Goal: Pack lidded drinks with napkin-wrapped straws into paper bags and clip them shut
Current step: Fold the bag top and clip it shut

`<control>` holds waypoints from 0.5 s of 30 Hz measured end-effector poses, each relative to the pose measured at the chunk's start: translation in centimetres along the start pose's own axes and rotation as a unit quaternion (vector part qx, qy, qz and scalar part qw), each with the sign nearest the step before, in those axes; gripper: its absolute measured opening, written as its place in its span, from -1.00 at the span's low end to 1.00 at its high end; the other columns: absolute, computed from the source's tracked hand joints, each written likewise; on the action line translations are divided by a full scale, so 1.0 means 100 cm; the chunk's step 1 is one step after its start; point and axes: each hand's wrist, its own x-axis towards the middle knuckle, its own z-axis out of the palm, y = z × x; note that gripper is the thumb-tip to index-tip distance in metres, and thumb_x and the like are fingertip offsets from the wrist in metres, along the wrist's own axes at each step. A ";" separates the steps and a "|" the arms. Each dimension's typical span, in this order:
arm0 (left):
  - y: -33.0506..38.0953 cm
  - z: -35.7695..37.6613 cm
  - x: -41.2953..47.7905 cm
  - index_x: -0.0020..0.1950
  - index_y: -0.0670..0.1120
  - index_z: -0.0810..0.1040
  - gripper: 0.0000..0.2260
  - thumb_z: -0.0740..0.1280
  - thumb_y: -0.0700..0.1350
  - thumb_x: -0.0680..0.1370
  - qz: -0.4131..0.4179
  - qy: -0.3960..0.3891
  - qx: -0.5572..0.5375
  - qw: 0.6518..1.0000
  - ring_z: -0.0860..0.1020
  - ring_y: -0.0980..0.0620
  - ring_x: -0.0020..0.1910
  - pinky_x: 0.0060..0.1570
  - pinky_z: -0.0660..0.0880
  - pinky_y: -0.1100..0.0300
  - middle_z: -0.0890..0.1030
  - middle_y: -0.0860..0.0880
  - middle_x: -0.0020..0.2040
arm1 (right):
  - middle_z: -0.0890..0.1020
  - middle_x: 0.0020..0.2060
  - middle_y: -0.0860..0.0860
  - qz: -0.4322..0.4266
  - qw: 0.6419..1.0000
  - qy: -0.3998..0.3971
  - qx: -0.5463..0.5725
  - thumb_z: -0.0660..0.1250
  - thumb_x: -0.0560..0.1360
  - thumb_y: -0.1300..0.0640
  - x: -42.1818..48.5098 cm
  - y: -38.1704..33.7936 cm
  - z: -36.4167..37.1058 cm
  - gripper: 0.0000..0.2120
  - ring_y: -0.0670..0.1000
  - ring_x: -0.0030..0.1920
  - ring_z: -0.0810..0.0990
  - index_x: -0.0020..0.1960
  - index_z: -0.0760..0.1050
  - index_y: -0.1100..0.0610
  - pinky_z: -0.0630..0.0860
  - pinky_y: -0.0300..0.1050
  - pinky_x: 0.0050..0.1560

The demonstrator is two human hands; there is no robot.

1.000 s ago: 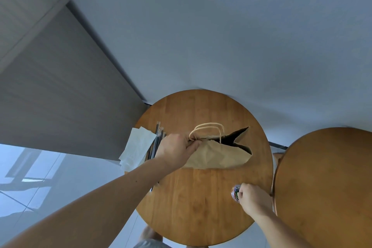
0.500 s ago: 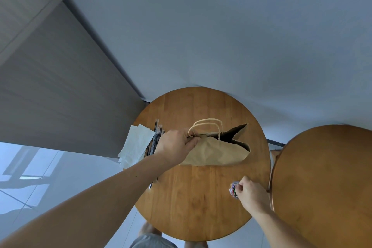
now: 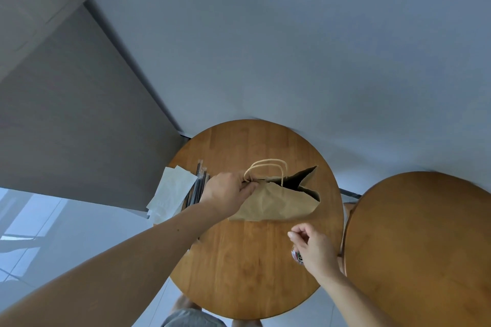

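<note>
Right hand [image 3: 313, 247] lifted off small tub [image 3: 297, 257] toward paper bag [image 3: 276, 202]; I can't tell its grip. Left hand [image 3: 228, 194] pinches bag's mouth. Tub print unreadable. Wooden counter [image 3: 239, 273].

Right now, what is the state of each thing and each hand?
Bag: mouth pinched at one end, gaping at the other.
Left hand: pinches bag's rim.
Right hand: fingers curled; contents unclear.
Napkins: flat, overhanging table edge.
Straws: lying beside napkins.

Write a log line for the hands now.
left hand: grips paper bag top | right hand: by colourful item | bag mouth: open
</note>
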 end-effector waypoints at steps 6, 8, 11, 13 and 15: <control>0.005 -0.005 -0.003 -0.42 0.24 0.30 -0.62 0.32 0.08 0.57 -0.012 0.016 -0.002 1.000 0.39 0.27 -0.48 -0.50 0.16 0.33 0.40 0.20 -0.51 | 0.63 -0.08 -0.29 -0.088 0.991 0.009 0.096 0.40 0.53 0.12 -0.008 -0.068 -0.023 -0.74 -0.34 -0.04 0.57 0.08 0.54 -0.24 0.46 -0.52 -0.11; 0.005 -0.007 -0.005 -0.41 0.25 0.31 -0.64 0.33 0.08 0.56 -0.010 0.013 -0.005 1.000 0.40 0.25 -0.44 -0.48 0.18 0.33 0.42 0.20 -0.46 | 0.64 -0.04 -0.29 -0.126 0.986 0.014 0.111 0.39 0.54 0.15 -0.008 -0.090 -0.033 -0.73 -0.29 0.02 0.58 0.15 0.58 -0.16 0.47 -0.49 -0.03; 0.005 -0.007 -0.009 -0.35 0.22 0.34 -0.71 0.34 0.06 0.53 -0.007 0.015 -0.014 1.000 0.42 0.21 -0.36 -0.42 0.22 0.32 0.42 0.20 -0.37 | 0.66 -0.04 -0.22 -0.228 0.967 0.074 0.083 0.38 0.55 0.15 -0.006 -0.116 -0.047 -0.81 -0.23 -0.02 0.62 0.14 0.65 0.03 0.52 -0.40 -0.02; 0.004 -0.006 -0.013 -0.34 0.20 0.39 -0.76 0.35 0.03 0.49 -0.005 0.021 -0.036 0.999 0.45 0.19 -0.35 -0.41 0.25 0.32 0.45 0.19 -0.36 | 0.63 -0.06 -0.13 -0.273 0.954 0.104 0.070 0.40 0.53 0.18 0.000 -0.129 -0.054 -0.83 -0.22 -0.03 0.59 0.09 0.68 0.08 0.49 -0.42 -0.07; 0.003 -0.005 -0.015 -0.27 0.17 0.51 -0.87 0.35 0.00 0.48 0.004 0.024 -0.050 0.998 0.52 0.17 -0.30 -0.37 0.31 0.30 0.52 0.16 -0.33 | 0.59 -0.07 -0.08 -0.290 0.949 0.112 0.057 0.43 0.51 0.22 0.007 -0.139 -0.058 -0.84 -0.20 -0.03 0.56 0.06 0.69 0.09 0.47 -0.44 -0.09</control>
